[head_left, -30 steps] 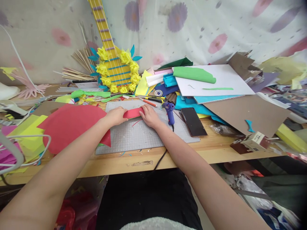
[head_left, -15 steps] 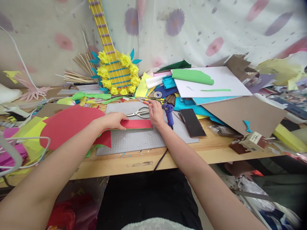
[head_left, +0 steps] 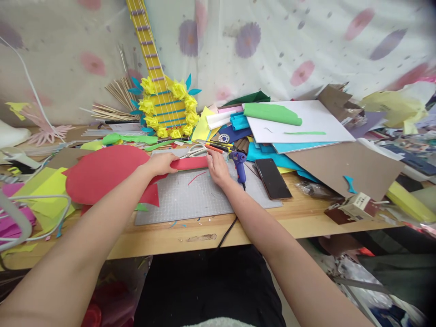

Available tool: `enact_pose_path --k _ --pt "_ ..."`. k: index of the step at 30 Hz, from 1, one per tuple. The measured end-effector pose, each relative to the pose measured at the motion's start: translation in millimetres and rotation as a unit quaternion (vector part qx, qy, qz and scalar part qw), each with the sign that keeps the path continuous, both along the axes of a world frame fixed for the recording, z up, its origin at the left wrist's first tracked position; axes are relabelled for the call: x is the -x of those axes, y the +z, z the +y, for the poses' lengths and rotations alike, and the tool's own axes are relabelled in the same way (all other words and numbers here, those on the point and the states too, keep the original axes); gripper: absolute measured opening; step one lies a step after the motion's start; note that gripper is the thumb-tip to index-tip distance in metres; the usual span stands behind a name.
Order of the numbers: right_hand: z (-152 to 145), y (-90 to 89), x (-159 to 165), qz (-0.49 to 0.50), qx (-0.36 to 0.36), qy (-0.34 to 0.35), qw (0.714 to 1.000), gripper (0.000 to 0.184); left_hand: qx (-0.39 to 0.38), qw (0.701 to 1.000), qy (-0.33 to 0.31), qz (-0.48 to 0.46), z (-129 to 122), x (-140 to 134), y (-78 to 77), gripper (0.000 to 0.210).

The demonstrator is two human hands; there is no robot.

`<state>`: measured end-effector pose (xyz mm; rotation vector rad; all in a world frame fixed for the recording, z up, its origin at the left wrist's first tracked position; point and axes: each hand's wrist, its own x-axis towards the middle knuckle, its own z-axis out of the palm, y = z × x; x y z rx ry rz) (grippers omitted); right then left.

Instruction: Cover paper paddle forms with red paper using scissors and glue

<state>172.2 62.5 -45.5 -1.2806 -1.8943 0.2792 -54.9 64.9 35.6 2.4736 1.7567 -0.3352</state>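
A red craft sheet [head_left: 107, 175] with a wide rounded body lies on the left, and its long narrow strip [head_left: 192, 163] runs right over the cutting mat [head_left: 190, 200]. My left hand [head_left: 162, 164] grips the strip where it leaves the body, thumb on the near edge. At its right end my right hand [head_left: 218, 168] has its fingers closed on the strip. Just behind are the scissors [head_left: 195, 151], partly hidden by the strip, and an orange pen-like tool [head_left: 215, 149] near my right fingertips. A thin red sliver [head_left: 196, 178] rests on the mat.
Right of the mat's middle stands a purple glue gun [head_left: 239, 168] beside a phone [head_left: 272, 178]. A yellow flowered paper guitar [head_left: 166, 106] leans at the back. Coloured sheets, a white board [head_left: 303, 116] and brown card [head_left: 347, 165] cover the right side.
Both hands and the red strip have moved a little away from me, up the mat. The orange tool has left my right hand's fingers and lies behind. A red sliver now shows on the mat.
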Motion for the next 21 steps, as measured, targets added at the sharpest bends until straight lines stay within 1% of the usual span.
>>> enact_pose_path --k 2,4,7,10,12,13,14,16,18,21 --pt "-2 2.4 1 -0.007 -0.019 0.007 1.000 0.044 0.000 1.000 0.008 -0.009 4 1 0.7 0.060" --pt "-6 11.1 1 -0.012 -0.061 0.017 0.998 0.042 -0.002 1.000 0.008 -0.016 3 0 2.2 0.060" --pt "-15 37.5 -6 0.001 -0.152 0.015 0.988 0.037 -0.005 1.000 -0.012 -0.014 -4 -6 4.2 0.061" --pt "-19 68.7 -30 0.047 -0.215 -0.049 0.974 0.039 0.000 1.000 -0.024 -0.010 -12 -14 3.5 0.060" --pt "-17 80.8 -53 0.091 -0.210 -0.099 0.968 0.043 0.004 1.000 -0.012 -0.011 -14 -18 1.2 0.058" --pt "-16 82.3 -65 0.113 -0.198 -0.116 0.967 0.044 0.004 1.000 -0.005 -0.013 -14 -20 -0.1 0.058" --pt "-14 80.3 -76 0.128 -0.173 -0.124 0.969 0.046 0.003 1.000 0.001 -0.014 -13 -21 -1.4 0.057" --pt "-12 67.4 -93 0.146 -0.097 -0.130 0.976 0.051 -0.007 1.000 0.008 -0.013 -11 -23 -3.4 0.055" --pt "-13 46.9 -101 0.142 -0.026 -0.129 0.981 0.058 -0.015 1.000 0.017 -0.014 -8 -25 -3.9 0.053" --pt "-16 17.0 -97 0.126 0.030 -0.132 0.983 0.066 -0.016 0.999 0.028 -0.023 -6 -29 -2.7 0.052"
